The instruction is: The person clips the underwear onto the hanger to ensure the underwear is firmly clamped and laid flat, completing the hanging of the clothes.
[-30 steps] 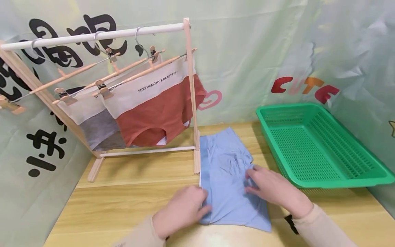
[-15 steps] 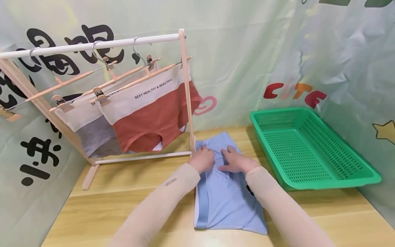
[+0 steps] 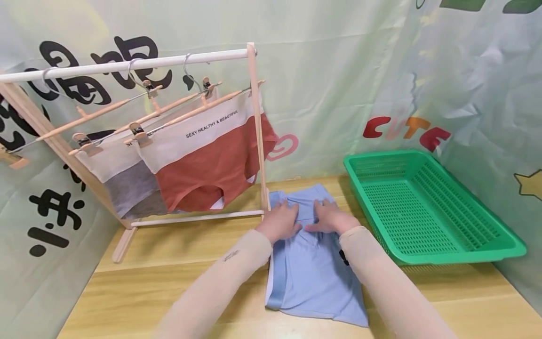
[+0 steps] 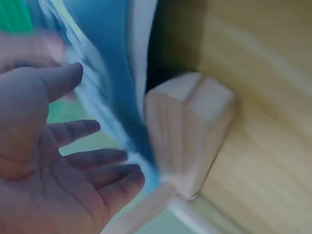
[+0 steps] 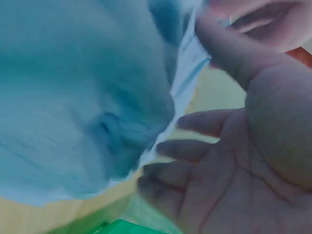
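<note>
Blue boxer briefs [image 3: 317, 282] lie on the wooden table, waistband [image 3: 278, 282] toward the left and one leg toward the front. On their far half rests my left hand [image 3: 280, 221], fingers spread and pointing away, near the waistband. My right hand [image 3: 334, 220] touches the cloth just to the right, its fingers extended too. The thumbs point toward each other across the fabric. In the left wrist view the left fingers [image 4: 105, 158] are straight beside the blue cloth. The right wrist view shows the right palm [image 5: 229, 161] with fingertips at the fabric's edge.
A small wooden rack [image 3: 257, 141] stands at the left, its foot close beside the briefs. Red-and-white briefs [image 3: 207, 179] and grey-and-white ones [image 3: 135, 186] hang there on clip hangers; another hanger [image 3: 84, 113] bears nothing visible. A green plastic basket [image 3: 449, 256] sits at the right.
Both hands have moved from the near part of the boxer briefs to their far part, then slightly apart. The far part now looks smoother. The camera's view has shifted a little.
</note>
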`<action>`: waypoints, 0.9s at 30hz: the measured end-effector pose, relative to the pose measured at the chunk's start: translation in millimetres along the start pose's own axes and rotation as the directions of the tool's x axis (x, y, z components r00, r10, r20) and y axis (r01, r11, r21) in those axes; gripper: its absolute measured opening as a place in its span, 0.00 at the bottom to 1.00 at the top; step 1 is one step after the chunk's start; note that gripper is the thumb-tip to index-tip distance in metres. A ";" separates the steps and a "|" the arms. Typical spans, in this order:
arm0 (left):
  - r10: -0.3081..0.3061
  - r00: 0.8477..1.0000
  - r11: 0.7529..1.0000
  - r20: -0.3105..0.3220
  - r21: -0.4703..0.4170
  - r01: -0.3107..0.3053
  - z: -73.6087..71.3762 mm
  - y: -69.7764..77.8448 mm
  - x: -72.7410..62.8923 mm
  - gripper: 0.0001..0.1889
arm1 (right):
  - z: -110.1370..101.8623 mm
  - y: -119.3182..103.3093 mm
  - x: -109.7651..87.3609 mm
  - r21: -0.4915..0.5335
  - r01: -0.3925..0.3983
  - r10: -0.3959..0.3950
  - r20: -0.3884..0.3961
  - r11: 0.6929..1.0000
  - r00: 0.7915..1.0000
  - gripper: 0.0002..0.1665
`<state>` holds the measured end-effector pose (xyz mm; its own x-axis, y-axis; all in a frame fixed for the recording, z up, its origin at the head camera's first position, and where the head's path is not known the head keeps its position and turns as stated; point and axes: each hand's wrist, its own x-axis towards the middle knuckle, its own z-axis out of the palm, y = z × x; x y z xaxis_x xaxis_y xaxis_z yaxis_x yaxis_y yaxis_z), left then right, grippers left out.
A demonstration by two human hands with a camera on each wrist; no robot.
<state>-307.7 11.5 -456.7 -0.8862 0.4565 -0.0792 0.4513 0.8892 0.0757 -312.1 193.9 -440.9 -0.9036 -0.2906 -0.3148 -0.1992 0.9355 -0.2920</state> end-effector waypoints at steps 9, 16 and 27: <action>0.132 0.989 0.986 0.064 0.098 -0.138 -3.4 9.7 -89.1 0.38 | -11.1 -5.2 43.1 -0.016 0.057 -0.057 0.006 0.998 0.998 0.38; 0.137 0.987 0.985 0.083 0.092 -0.145 8.7 13.3 -99.7 0.43 | -16.1 11.7 47.7 0.016 -0.069 0.068 0.051 0.997 0.996 0.43; 0.278 0.959 0.948 0.055 0.144 -0.284 4.5 22.3 -143.7 0.36 | -19.0 -17.9 -24.6 -0.001 0.020 -0.020 0.020 1.000 1.000 0.51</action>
<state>-169.7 -34.1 -448.0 -0.7183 0.6869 -0.1099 0.6942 0.7181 -0.0487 -293.5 188.1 -410.8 -0.8917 -0.3131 -0.3267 -0.2174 0.9296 -0.2977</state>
